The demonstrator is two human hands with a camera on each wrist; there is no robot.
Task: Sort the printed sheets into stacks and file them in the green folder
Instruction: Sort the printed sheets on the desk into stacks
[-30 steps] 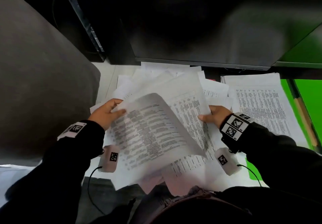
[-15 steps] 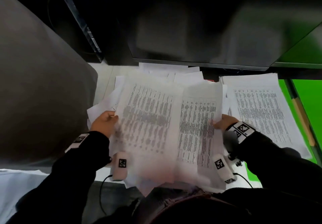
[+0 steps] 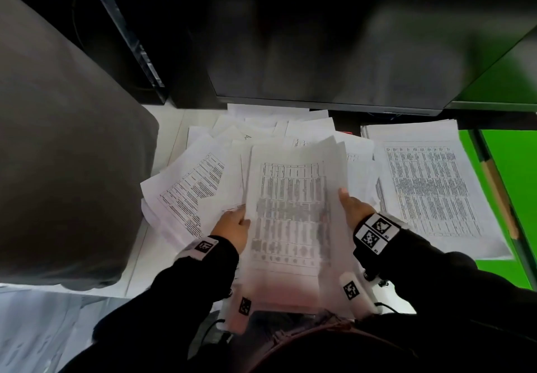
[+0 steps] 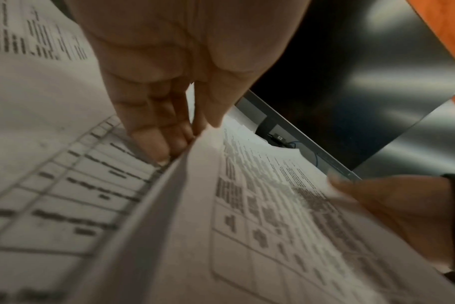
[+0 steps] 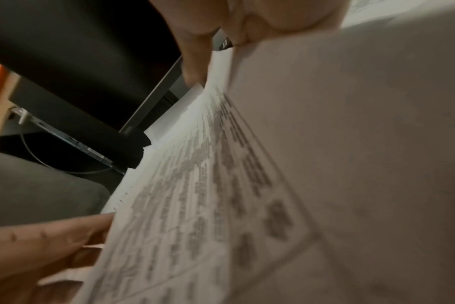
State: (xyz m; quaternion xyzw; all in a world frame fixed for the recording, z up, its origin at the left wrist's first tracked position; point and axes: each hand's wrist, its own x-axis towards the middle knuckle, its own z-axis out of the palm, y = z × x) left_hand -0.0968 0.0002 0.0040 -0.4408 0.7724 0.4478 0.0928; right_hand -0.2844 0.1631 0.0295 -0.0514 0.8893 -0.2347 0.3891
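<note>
**Both hands grasp a bundle of printed sheets above the loose pile**

The left hand (image 3: 232, 229) grips the left edge of a held bundle of printed sheets (image 3: 290, 221). In the left wrist view its fingers (image 4: 153, 142) reach under the edge and the thumb lies on top, pinching the paper. The right hand (image 3: 356, 208) grasps the opposite edge, thumb extended along the top of the page and pointing away from the person; its other fingers are hidden beneath the paper. Both forearms, in dark sleeves, converge from the lower corners, wrists roughly level.

The bundle is raised over a scattered pile of sheets (image 3: 191, 192) on the white desk (image 3: 171, 131). To the right, a squared stack (image 3: 430, 186) lies on the open green folder (image 3: 511, 169). A dark monitor (image 3: 334, 53) stands behind the papers. A grey chair back (image 3: 58, 154) fills the left.
</note>
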